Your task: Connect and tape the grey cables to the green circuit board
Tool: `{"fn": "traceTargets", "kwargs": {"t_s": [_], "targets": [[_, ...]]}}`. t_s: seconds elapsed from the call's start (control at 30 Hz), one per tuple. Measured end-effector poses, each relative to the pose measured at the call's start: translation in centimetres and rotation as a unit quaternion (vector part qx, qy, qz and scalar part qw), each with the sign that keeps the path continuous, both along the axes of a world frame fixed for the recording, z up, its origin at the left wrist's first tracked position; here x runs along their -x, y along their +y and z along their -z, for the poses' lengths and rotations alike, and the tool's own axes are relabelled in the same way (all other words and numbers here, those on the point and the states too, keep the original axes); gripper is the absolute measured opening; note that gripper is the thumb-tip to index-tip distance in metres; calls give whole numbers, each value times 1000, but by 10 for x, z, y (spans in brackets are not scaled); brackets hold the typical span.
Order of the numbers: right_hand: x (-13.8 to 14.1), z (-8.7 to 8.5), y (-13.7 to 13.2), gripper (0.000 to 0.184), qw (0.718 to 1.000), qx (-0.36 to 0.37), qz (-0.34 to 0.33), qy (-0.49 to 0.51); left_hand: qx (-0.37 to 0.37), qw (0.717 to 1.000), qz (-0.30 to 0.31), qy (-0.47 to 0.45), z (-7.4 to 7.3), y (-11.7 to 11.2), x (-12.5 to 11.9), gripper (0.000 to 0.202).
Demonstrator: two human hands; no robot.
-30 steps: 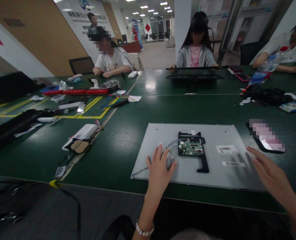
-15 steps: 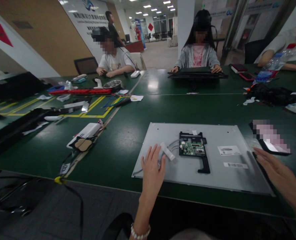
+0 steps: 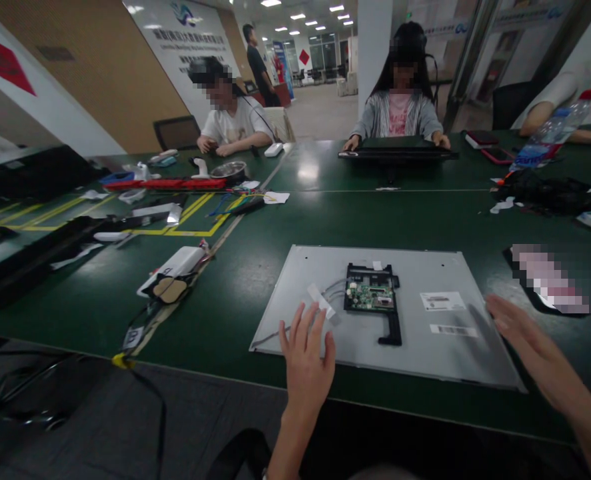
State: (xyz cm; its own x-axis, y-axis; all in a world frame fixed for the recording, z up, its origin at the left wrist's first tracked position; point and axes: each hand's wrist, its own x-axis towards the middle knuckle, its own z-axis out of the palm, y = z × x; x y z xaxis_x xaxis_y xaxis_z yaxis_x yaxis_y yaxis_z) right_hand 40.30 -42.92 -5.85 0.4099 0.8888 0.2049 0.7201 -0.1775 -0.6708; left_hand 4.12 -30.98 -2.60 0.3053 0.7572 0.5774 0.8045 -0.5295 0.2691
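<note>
A grey metal monitor back panel (image 3: 425,333) lies flat on the green table in front of me. A black bracket with a green circuit board (image 3: 370,295) sits near its middle, and thin wires with a white tape strip (image 3: 321,300) run off to the left. My left hand (image 3: 305,357) hovers open over the panel's near left part, fingers stretched toward the tape. At the panel's right edge my right hand (image 3: 528,347) is open and flat, holding nothing. Two white labels (image 3: 442,301) are stuck right of the board.
A white box with cables (image 3: 172,270) lies to the left by yellow floor-style markings. A dark phone-like item (image 3: 545,280) rests at the right. Across the table (image 3: 255,267) other people sit, one holding a black monitor (image 3: 398,153); tools and a red strip (image 3: 160,183) clutter the far left.
My left hand has drawn back from the taped wires toward the panel's near edge. The right hand stays by the right edge. The view has shifted a little to the right.
</note>
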Motion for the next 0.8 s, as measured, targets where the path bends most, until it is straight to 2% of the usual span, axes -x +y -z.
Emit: {"fn": "traceTargets", "kwargs": {"t_s": [0.1,0.2,0.27,0.43,0.57,0.8], "targets": [[24,-5,7,56,995,33,-83,34,-1,1000,-5,5,1,-1,-1,37],[43,-6,15,57,982,57,-176,-24,0,1000,-13,-2,4,0,1,37],[51,-7,21,58,971,67,-214,-86,4,1000,-14,-2,6,0,3,37],[57,-11,35,62,940,58,-244,-231,19,1000,-9,-12,6,-1,4,37],[62,-11,45,65,920,63,-283,-263,23,999,-7,-29,5,0,4,36],[88,-8,66,63,914,52,-275,-293,20,997,2,-75,8,3,6,36]]}}
